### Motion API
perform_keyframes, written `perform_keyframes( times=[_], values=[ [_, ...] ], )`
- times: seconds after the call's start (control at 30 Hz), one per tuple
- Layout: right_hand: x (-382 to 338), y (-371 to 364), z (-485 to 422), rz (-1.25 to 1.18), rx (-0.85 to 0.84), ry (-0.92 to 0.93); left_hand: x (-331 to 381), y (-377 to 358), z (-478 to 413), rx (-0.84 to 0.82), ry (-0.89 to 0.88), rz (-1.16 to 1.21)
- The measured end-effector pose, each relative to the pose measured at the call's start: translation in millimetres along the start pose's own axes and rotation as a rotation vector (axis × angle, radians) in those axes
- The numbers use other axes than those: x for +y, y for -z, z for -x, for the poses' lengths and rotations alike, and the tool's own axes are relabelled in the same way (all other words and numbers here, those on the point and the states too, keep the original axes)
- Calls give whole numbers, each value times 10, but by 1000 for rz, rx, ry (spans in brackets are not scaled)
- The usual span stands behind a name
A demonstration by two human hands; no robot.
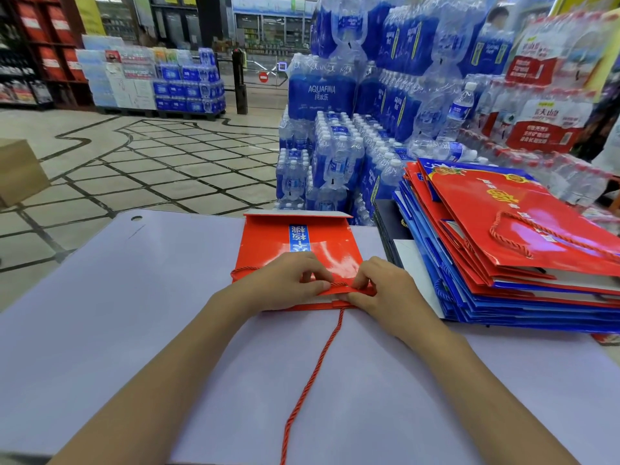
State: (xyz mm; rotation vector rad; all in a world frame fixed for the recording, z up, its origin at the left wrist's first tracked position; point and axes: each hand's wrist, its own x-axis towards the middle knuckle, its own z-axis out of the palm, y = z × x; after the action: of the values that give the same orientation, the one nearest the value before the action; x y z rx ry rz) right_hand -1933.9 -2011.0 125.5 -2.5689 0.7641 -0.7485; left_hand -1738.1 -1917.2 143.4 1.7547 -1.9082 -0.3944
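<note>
A flat red paper gift bag (295, 241) with a blue label strip lies on the pale lilac table (134, 297), its bottom flap folded at the far end. My left hand (285, 283) and my right hand (385, 286) meet at the bag's near rim, where both pinch the folded red edge and a red cord along it. A second red twisted cord (318, 370) trails from the rim straight toward me, off the table's near edge. A short cord loop (243, 269) sticks out at the bag's left side.
A stack of flat red and blue gift bags (510, 250) sits on the table's right. Shrink-wrapped packs of blue-label water bottles (335, 156) rise behind the table. A cardboard box (18, 172) stands on the tiled floor at left. Shop shelves line the back.
</note>
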Motion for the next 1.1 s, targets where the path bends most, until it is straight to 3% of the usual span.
perform_keyframes(
  times=[0.4,0.6,0.7,0.77,0.83,0.93,1.1],
  values=[
    [-71,135,39,-61,-157,-49,-52,-32,-50,78,125,56],
    [-71,149,72,-57,-191,-58,-328,187,-16,374,138,-113],
    [-118,166,94,-94,-193,-103,-516,134,-32,318,197,-289],
    [-136,144,85,-6,-154,-114,-547,46,-24,289,228,-336],
    [-153,89,54,238,-100,-134,-551,9,-17,330,222,-343],
    [-251,33,6,443,-94,-266,-514,19,-14,323,218,-360],
    [-386,151,-100,44,-154,-559,-450,38,0,280,239,-390]
  ],
)
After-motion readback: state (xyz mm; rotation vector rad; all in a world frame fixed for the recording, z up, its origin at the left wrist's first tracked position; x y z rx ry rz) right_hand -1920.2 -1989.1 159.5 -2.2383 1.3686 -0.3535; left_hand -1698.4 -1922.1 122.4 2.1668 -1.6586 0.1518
